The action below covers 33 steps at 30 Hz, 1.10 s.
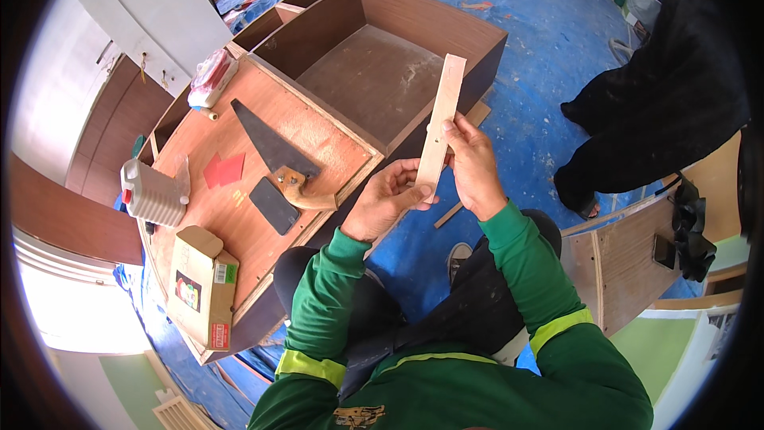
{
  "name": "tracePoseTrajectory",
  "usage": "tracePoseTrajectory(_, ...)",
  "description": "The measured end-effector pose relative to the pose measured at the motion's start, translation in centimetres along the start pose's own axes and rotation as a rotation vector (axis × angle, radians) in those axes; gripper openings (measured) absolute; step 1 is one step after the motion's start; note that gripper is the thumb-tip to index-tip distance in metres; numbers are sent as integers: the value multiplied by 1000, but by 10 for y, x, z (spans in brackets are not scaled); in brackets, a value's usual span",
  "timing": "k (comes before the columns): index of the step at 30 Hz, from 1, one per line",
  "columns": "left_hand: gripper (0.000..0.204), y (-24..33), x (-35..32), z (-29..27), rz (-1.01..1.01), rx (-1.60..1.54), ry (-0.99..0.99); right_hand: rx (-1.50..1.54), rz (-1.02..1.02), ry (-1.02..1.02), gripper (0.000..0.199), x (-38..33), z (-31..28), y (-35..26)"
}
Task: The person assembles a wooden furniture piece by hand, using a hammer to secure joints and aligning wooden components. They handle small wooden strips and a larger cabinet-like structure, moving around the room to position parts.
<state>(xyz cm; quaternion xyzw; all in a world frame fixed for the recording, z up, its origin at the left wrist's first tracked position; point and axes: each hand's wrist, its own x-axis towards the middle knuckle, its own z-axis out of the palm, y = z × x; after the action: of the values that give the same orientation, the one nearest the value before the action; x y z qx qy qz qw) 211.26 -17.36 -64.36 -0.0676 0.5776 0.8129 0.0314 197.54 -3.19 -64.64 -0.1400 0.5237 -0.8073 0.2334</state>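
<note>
Both my hands hold a short, narrow strip of pale wood [442, 115], tilted with its far end up. My left hand [390, 200] is closed round the strip's lower end, thumb lying on its face. Higher up, my right hand [475, 161] pinches the right edge with thumb and fingers. A handsaw [270, 143] with a wooden handle lies on the wooden panel [179, 161] to my left. Beside its handle rests a black phone [274, 205]. Two red pieces of sandpaper or card [225, 170] lie farther left on the panel.
An opened cardboard box [199, 291] and a white jug [153, 193] stand along the panel's left side. Beyond is a brown open cabinet frame [378, 56]. A person in black [652, 111] stands at right, near a wooden board [629, 259]. Blue sheeting [529, 103] covers the floor.
</note>
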Motion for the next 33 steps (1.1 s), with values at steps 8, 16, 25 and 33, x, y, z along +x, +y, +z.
tracePoseTrajectory(8, 56, -5, 6, -10, 128, 61, 184, -137, -9, -132, 42, -14, 16, 7)
tracePoseTrajectory(16, 41, -4, 5, -30, 218, 140, 353, -335, 35, -318, 35, -27, 27, 12)
tracePoseTrajectory(25, 28, 9, -3, -43, 425, 64, 433, -538, -103, -110, 44, -21, 23, 24)
tracePoseTrajectory(33, 32, 11, 0, -34, 900, 697, 551, -208, 185, -243, 66, -23, 22, 12)
